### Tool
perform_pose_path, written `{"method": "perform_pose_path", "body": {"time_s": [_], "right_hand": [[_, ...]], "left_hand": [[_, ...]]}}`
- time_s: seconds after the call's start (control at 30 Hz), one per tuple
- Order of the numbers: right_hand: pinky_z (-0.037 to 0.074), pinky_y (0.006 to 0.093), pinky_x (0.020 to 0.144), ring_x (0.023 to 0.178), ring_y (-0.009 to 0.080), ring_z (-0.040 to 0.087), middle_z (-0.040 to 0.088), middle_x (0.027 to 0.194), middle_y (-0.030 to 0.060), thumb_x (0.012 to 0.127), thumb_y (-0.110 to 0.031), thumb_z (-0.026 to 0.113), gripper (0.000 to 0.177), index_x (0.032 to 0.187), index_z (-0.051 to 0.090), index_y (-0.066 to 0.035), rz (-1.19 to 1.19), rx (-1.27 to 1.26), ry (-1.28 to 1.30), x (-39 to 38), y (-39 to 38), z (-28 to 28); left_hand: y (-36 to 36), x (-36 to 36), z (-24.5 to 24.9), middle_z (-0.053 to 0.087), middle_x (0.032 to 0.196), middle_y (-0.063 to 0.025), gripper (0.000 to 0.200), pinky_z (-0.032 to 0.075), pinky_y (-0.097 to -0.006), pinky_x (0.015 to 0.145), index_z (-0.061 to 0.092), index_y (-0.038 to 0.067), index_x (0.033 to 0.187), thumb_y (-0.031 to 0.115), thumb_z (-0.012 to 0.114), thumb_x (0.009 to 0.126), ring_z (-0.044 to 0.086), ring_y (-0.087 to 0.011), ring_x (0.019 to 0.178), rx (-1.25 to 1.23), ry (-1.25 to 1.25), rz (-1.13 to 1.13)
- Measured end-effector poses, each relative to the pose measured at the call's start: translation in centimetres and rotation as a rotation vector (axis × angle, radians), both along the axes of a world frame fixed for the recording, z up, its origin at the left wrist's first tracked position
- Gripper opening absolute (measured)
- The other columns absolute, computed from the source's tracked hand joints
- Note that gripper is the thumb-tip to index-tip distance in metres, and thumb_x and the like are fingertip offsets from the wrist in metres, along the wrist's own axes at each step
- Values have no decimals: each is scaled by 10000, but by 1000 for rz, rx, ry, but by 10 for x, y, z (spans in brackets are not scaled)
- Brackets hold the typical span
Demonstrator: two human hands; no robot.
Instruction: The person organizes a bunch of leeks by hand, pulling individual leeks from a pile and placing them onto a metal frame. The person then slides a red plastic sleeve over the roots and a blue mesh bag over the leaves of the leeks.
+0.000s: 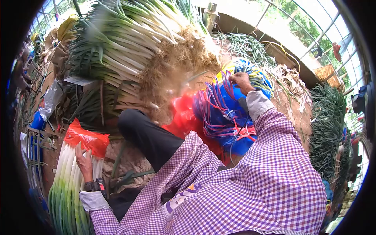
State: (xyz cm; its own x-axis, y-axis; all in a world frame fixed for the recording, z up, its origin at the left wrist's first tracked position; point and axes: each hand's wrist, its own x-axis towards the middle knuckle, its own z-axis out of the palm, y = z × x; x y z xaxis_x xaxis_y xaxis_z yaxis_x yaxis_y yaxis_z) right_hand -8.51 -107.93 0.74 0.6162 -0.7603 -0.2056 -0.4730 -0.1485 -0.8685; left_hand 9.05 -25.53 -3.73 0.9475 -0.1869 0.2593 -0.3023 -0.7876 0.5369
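Observation:
On the left lies a bundle of leeks, long green onions with white stalks, its upper end wrapped in a red plastic bag. My left hand rests on the white stalks, fingers stretched along them and touching the bag's lower edge. To the right, my right hand reaches over a blue bundle draped with pink, blue and white tie strings. Its fingers are closed on some strings near the top; the exact strands are hard to make out. A red plastic sheet or bag sits beside the strings.
A big heap of leeks with dirty roots fills the upper middle. More greens are stacked along the right side, and loose leaves lie at the back. A metal stand stands left of my knee.

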Motion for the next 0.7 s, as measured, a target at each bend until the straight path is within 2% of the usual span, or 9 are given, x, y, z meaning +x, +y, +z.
{"method": "perform_pose_path", "body": {"time_s": [0.07,0.13,0.37,0.4,0.5,0.57,0.63,0.67,0.7], "right_hand": [[549,349,636,718,154,679,733,837,52,951,-181,746,155,951,746,-26,39,18,-116,20,-22,25],[571,353,687,736,160,677,733,869,67,974,-161,709,165,970,734,2,89,-59,-141,35,5,96],[551,322,812,813,150,683,748,937,28,1034,-229,631,213,1065,743,-50,304,-78,-298,128,53,229],[556,323,856,890,160,697,751,1012,39,1047,-231,608,238,1133,725,-42,334,-54,-280,146,59,246],[528,366,1021,1174,206,656,667,1312,111,1053,-229,585,401,1375,596,10,778,-343,-589,181,86,276],[476,402,1120,1338,243,571,565,1475,147,1056,-253,582,546,1517,469,18,997,-378,-544,205,127,324],[542,398,982,1181,238,642,654,1284,124,1029,-207,605,366,1322,611,12,1186,-274,-684,254,169,349],[582,377,880,1063,217,686,704,1145,101,997,-128,628,247,1194,682,12,1211,-498,-710,276,206,360],[563,382,904,1025,206,667,691,1103,71,1003,-198,650,253,1194,687,-37,1226,-79,-734,299,238,372]], "left_hand": [[-6,-1,4,542,1424,-208,613,536,-412,956,502,-10,1455,32,707,879,647,-326,1086,-25,25,4],[-13,-1,8,540,1430,-202,612,540,-409,956,503,-10,1453,36,710,879,644,-325,1099,-53,42,11],[-28,1,20,531,1443,-222,603,569,-387,957,517,-22,1439,19,716,871,648,-315,1128,-128,3,1],[-29,1,22,536,1436,-222,601,575,-384,946,519,-26,1435,16,718,869,656,-313,1114,-138,-2,2],[-35,-3,31,557,1404,-219,588,595,-373,891,533,-46,1408,10,728,857,693,-306,1039,-173,-5,18],[-40,-4,38,578,1368,-217,576,597,-368,875,551,-59,1388,26,741,851,704,-300,1010,-256,13,30],[-48,-7,53,599,1333,-202,551,596,-366,868,566,-72,1370,37,743,859,710,-294,1011,-354,23,25],[-52,-10,60,627,1317,-198,534,591,-371,875,579,-70,1363,76,751,879,709,-293,1045,-406,52,46],[-55,-12,69,640,1317,-202,545,585,-374,891,579,-65,1373,109,759,889,707,-292,1066,-466,82,63]]}}
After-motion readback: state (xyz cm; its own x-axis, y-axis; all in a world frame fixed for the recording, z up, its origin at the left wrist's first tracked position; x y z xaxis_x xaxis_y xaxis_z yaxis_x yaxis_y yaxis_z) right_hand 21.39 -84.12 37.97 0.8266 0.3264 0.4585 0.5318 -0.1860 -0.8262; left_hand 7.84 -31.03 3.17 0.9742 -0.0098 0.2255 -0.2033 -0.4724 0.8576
